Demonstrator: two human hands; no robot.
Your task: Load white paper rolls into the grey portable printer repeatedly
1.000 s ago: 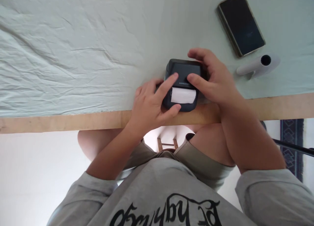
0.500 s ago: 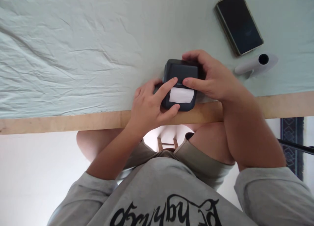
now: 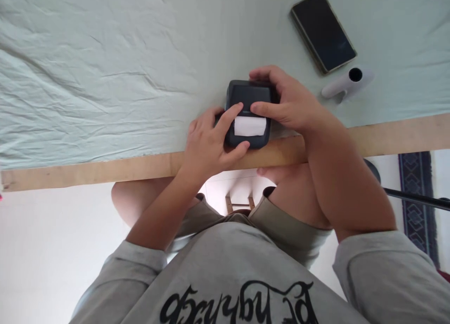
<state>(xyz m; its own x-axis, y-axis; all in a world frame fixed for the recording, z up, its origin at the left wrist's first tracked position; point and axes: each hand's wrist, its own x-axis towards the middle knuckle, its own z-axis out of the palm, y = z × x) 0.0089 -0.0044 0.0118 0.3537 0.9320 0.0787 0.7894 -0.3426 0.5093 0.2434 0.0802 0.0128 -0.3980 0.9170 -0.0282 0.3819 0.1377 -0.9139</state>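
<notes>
A small dark receipt printer sits at the table's near edge, with a strip of white paper across its front part. My left hand grips the printer's left side, its index finger resting on top beside the paper and its thumb at the near edge. From the right, my right hand holds the same printer, thumb on its top and fingers round the far right corner. Fingers of both hands on the printer's sides are partly hidden.
Beyond my right hand lies a dark-screened phone-like device in a case. Nearer is a white handheld device with a round dark end. A pale green wrinkled cloth covers the table, whose wooden edge runs in front of me.
The view has shifted slightly, so the printer and the other devices appear further left. Both hands keep their grip on the printer in nearly the same pose.
</notes>
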